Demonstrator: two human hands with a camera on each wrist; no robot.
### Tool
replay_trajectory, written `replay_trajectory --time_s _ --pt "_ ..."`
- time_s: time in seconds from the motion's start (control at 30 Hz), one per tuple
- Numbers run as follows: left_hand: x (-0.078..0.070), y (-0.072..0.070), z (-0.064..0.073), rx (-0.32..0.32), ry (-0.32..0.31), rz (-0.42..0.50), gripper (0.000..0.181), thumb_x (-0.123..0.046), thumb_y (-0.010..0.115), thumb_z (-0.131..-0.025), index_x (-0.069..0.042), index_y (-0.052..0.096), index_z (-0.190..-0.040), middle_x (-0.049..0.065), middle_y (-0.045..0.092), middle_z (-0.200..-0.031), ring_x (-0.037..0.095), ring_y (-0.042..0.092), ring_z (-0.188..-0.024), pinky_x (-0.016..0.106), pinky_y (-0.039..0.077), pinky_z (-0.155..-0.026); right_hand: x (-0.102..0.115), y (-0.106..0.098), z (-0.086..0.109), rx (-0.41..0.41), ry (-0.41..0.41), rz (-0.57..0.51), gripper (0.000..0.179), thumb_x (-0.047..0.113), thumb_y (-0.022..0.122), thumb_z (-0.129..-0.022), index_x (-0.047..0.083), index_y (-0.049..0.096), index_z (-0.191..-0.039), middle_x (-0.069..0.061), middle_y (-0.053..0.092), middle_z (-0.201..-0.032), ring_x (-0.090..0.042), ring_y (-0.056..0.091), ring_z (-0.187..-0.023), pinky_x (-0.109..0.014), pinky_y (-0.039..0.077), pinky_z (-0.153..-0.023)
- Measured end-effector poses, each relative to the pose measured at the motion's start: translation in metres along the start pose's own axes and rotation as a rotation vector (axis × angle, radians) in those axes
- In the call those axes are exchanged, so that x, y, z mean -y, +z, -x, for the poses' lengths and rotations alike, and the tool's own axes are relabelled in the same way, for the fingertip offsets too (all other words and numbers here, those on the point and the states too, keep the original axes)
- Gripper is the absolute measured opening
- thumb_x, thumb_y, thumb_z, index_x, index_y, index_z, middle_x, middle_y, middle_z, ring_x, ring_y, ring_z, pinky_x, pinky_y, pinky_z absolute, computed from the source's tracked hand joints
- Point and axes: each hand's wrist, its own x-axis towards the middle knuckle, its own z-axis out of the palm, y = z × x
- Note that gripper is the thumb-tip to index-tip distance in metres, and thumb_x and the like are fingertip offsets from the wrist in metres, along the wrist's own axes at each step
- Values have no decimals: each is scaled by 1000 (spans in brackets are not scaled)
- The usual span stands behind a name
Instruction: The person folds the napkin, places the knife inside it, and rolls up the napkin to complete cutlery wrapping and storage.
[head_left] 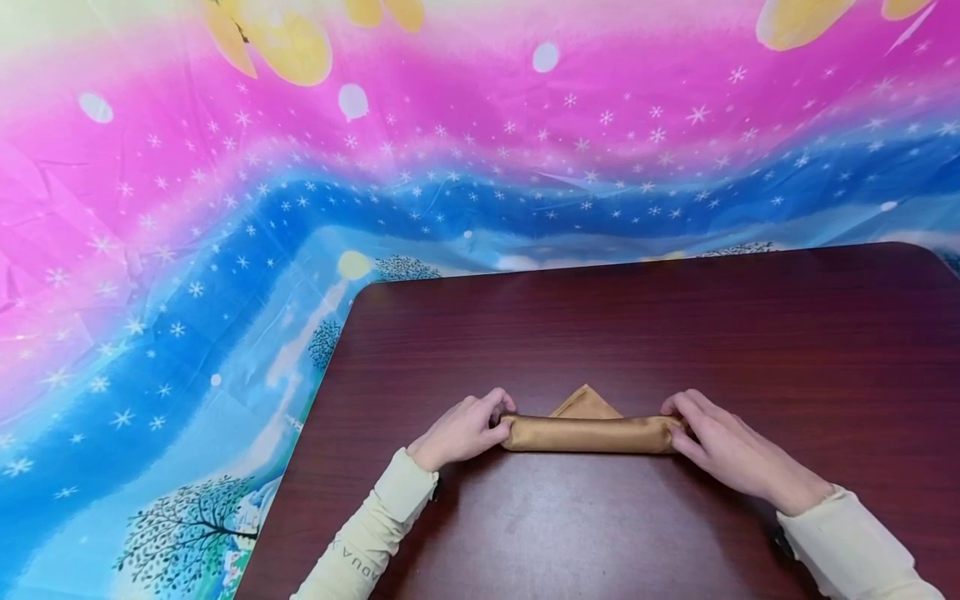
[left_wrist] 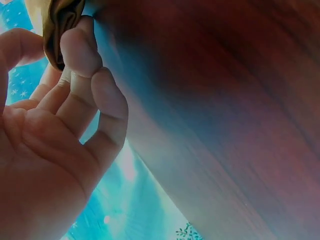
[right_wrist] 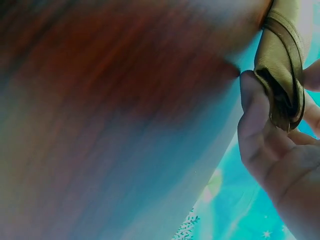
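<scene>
A gold-brown satin cloth [head_left: 588,435] lies rolled into a thick tube on the table, with a flat pointed corner [head_left: 587,403] sticking out behind it. My left hand [head_left: 467,427] grips the left end of the roll between thumb and curled fingers. At the right end, my right hand [head_left: 738,446] holds the roll the same way. The left wrist view shows folded layers of the cloth [left_wrist: 62,25] between the thumb and fingers. In the right wrist view, the open end of the rolled cloth [right_wrist: 282,65] sits between thumb and fingers, its layers visible.
The dark red-brown wooden table [head_left: 675,333] has rounded far corners. Beyond its far and left edges hangs a pink and blue backdrop [head_left: 450,158] printed with snowflakes and trees. Cream sleeves [head_left: 375,529] cover both forearms.
</scene>
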Motion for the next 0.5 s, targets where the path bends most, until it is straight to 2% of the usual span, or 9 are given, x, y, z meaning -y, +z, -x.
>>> replay_trajectory --time_s 0.1,0.2,0.3,0.4,0.5 --pt "0 0 0 -3 -5 -5 18 -17 58 -87 -17 57 -106 -12 54 -70 0 42 -54 17 37 -53 1 -3 0 56 60 19 17 13 62 -88 16 56 -103 4 57 -96 -4 49 -74 -23 41 -59" --pt "0 1 0 -10 -7 -17 16 -18 59 -88 -17 57 -104 -12 54 -71 1 45 -56 18 38 -54 2 -4 0 60 82 55 16 16 63 -88 17 57 -103 5 57 -94 -6 49 -75 -25 40 -59" --pt "1 1 0 -33 10 -36 14 -20 60 -90 -17 58 -103 -11 56 -75 3 50 -62 18 41 -58 2 -4 -1 -7 29 92 16 15 67 -86 17 58 -99 6 57 -91 -9 50 -79 -28 42 -62" --pt "2 2 -1 -69 35 -69 12 -21 63 -91 -15 59 -100 -7 59 -83 6 57 -72 20 44 -64 2 -3 -2 -90 -65 120 19 10 72 -81 17 59 -93 7 55 -90 -12 50 -82 -33 43 -67" --pt "0 1 0 -103 38 -108 11 -23 65 -91 -15 60 -97 -3 59 -89 9 58 -78 21 45 -66 1 -3 -4 -132 -154 132 23 5 74 -77 17 60 -90 8 55 -90 -13 52 -84 -37 44 -71"
